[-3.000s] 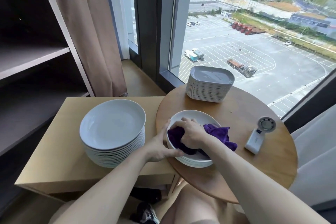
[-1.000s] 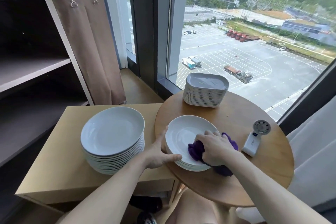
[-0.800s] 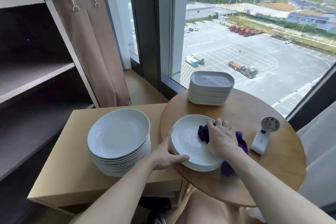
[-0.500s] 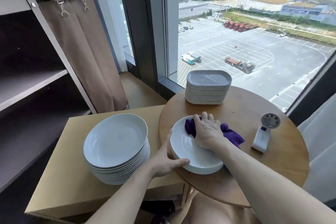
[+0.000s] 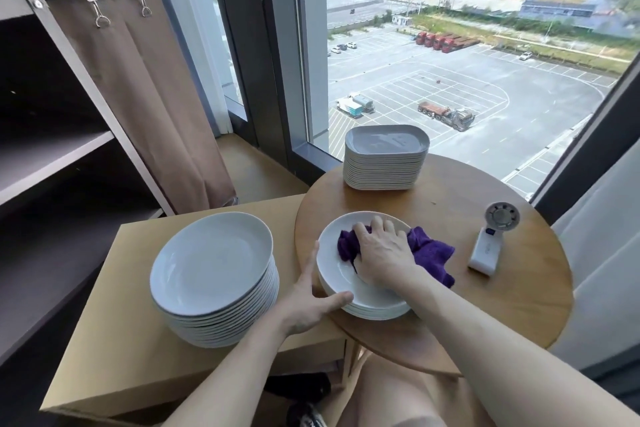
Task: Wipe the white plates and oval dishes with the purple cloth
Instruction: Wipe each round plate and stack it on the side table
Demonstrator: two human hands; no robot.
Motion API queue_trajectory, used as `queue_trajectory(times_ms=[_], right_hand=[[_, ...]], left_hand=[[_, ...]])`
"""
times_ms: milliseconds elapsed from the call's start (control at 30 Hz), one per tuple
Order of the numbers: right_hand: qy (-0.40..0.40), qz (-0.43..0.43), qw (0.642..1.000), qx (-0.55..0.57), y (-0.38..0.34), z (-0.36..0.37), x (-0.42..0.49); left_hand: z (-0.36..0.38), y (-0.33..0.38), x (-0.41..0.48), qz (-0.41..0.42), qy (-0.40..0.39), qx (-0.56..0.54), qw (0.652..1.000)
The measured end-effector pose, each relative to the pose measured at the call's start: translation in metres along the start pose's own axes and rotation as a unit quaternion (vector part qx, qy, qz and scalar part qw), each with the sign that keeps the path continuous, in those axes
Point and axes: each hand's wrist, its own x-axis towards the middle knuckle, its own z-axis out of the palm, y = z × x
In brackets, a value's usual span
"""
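Purple cloth [image 5: 429, 253] lies bunched under the right hand [image 5: 384, 255], whose flat, spread fingers press it onto the top plate [image 5: 332, 274] of a short stack. The left hand [image 5: 304, 305], thumb and forefinger straight, braces that stack's rim. Oval dishes [image 5: 384, 163] stand stacked beyond the right fingertips.
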Motion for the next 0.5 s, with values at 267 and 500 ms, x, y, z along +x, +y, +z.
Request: queue_trajectory(times_ms=[267,500], right_hand=[[0.053,0.029,0.998,0.027,0.008,0.019,-0.058],[0.08,0.043,0.994,0.061,0.004,0.022,-0.06]], left_hand=[[0.003,0.003,-0.001,0.014,0.0,-0.008,1.0],[0.004,-0.002,0.002,0.01,0.017,-0.006,1.0]])
